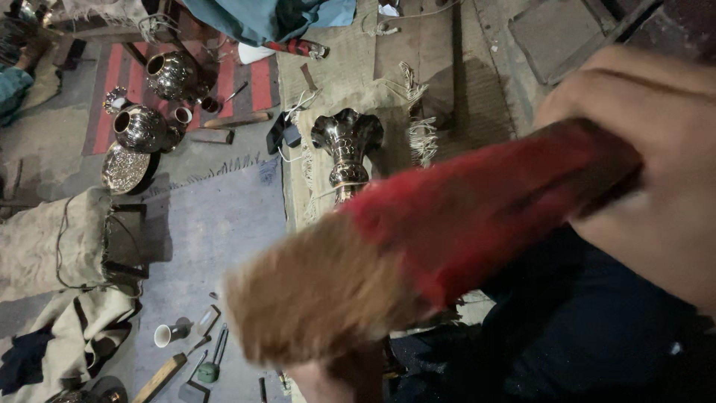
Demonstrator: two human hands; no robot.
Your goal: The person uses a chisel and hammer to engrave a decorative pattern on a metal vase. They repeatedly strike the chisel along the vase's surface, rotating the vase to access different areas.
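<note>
My right hand (656,149) fills the right side, closed around the dark end of a big brush (447,231) with a red body and tan bristles. The brush is blurred and slants down to the left across the middle. Behind it a shiny embossed metal vase (347,142) with a fluted rim stands on burlap cloth (335,82); its lower half is hidden by the brush. A small part of my left hand (322,384) shows at the bottom edge under the bristles, against something dark. What it holds is hidden.
Two round metal pots (170,75) (140,128) and an engraved plate (123,170) sit at upper left by a red striped mat (253,82). Burlap sacks (52,239) lie at left. A small cup (162,335) and hand tools (209,358) are at bottom left. Another person's sleeve (11,86) is at far left.
</note>
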